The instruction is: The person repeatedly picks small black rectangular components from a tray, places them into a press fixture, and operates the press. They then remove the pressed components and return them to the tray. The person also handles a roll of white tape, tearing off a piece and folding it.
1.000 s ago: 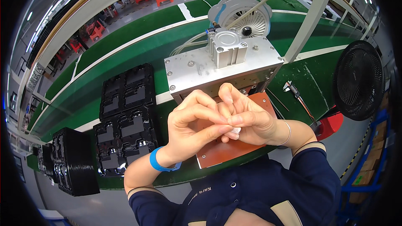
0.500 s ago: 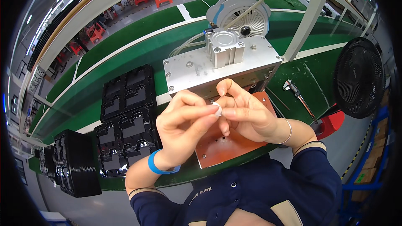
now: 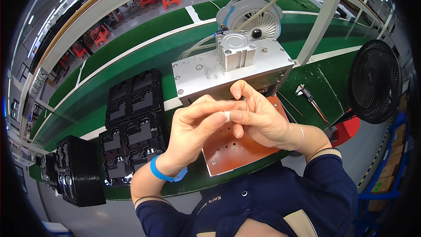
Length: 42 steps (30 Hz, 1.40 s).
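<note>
Both my hands meet above the orange base plate (image 3: 234, 151) of a metal press (image 3: 263, 63). A small white piece (image 3: 227, 116), too small to name, is pinched between the fingertips. My left hand (image 3: 190, 125), with a blue band at the wrist, closes on it with thumb and index finger. My right hand (image 3: 263, 120) grips it from the other side, its thumb next to the left thumb. Near the right index finger shows a small dark spot that I cannot make out. Fingers partly hide the white piece and the front of the press.
Black moulded trays (image 3: 133, 136) lie to the left, with a tall stack of trays (image 3: 79, 171) farther out. A digital caliper (image 3: 311, 101) rests on the green bench at right, near thin rods. A black fan (image 3: 376, 81) stands right; a white fan (image 3: 256, 19) stands behind the press.
My left fingers have straightened and shifted over the white piece, which has turned slightly between the fingertips. My right hand has stayed nearly in place.
</note>
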Motion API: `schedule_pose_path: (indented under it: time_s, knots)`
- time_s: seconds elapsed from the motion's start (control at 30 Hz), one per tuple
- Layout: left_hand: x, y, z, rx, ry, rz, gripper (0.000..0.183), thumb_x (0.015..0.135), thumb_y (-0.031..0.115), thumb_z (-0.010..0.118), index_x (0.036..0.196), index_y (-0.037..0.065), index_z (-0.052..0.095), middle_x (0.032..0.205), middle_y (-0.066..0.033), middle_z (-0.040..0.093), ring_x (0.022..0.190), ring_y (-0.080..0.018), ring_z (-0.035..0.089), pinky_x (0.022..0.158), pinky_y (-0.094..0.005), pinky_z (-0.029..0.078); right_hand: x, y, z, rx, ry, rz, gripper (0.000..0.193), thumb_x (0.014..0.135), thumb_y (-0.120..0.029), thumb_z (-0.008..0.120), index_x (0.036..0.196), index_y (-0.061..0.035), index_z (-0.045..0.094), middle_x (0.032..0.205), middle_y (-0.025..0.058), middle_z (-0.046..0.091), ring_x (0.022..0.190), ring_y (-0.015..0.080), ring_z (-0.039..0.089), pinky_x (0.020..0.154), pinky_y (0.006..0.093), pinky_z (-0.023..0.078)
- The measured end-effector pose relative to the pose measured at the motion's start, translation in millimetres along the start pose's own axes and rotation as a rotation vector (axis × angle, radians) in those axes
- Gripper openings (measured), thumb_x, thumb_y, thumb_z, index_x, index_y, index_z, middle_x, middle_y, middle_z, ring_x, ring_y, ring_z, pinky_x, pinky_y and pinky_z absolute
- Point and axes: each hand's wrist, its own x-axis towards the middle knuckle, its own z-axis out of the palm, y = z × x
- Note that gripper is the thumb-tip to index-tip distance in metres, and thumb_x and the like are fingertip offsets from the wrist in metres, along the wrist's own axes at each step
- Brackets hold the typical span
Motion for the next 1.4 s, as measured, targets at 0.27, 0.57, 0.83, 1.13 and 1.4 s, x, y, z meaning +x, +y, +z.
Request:
schedule_pose_path:
  time_s: [0.27,0.57,0.83,1.13,1.4]
  knots:
    - [-2,-6,-1,-0.150,0.093,-0.051,0.018,0.094,0.017,0.062,0.101,0.002,0.069,0.085,0.0009,0.057,0.078,-0.0086,0.053,0.074,-0.0255,0.044,0,-4,8,0.045,0.019,0.075,0.034,0.094,-0.010,0.060,0.118,-0.0133,0.037,0.107,0.0112,0.067,0.087,0.0190,0.071,0.076,0.0250,0.052]
    - [0,-7,-1,-0.034,0.123,0.022,0.024,0.099,0.016,0.055,0.114,0.000,0.065,0.080,-0.0008,0.059,0.076,-0.0075,0.052,0.070,-0.0218,0.043,4,-6,1,0.087,-0.024,0.012,0.028,0.093,-0.006,0.061,0.110,-0.0133,0.041,0.094,0.0092,0.070,0.053,0.0058,0.058,0.056,0.0199,0.049]
    - [2,-4,-5,0.104,0.042,0.058,0.014,0.089,0.004,0.065,0.101,0.000,0.071,0.086,-0.0039,0.059,0.080,-0.0106,0.055,0.073,-0.0246,0.044,2,-9,7,-0.008,0.015,0.016,0.025,0.094,-0.002,0.057,0.106,-0.0143,0.038,0.089,0.0083,0.065,0.051,0.0066,0.055,0.052,0.0210,0.047]
    - [-45,25,5,0.368,-0.081,0.091,0.023,0.087,-0.004,0.060,0.108,-0.002,0.070,0.078,-0.0106,0.064,0.067,-0.0136,0.061,0.060,-0.0253,0.047,-28,-14,13,-0.400,-0.217,-0.186,0.048,0.068,0.010,0.080,0.091,-0.0084,0.042,0.079,0.0118,0.063,0.066,0.0223,0.066,0.058,0.0310,0.057]
    - [-162,74,-144,1.105,1.096,0.446,0.024,0.098,0.009,0.053,0.114,-0.003,0.065,0.078,-0.0032,0.064,0.072,-0.0081,0.059,0.068,-0.0215,0.049,-46,-30,-2,-1.112,-0.087,-0.344,0.028,0.066,0.011,0.075,0.073,-0.0057,0.053,0.072,0.0117,0.068,0.056,0.0166,0.065,0.046,0.0240,0.050]
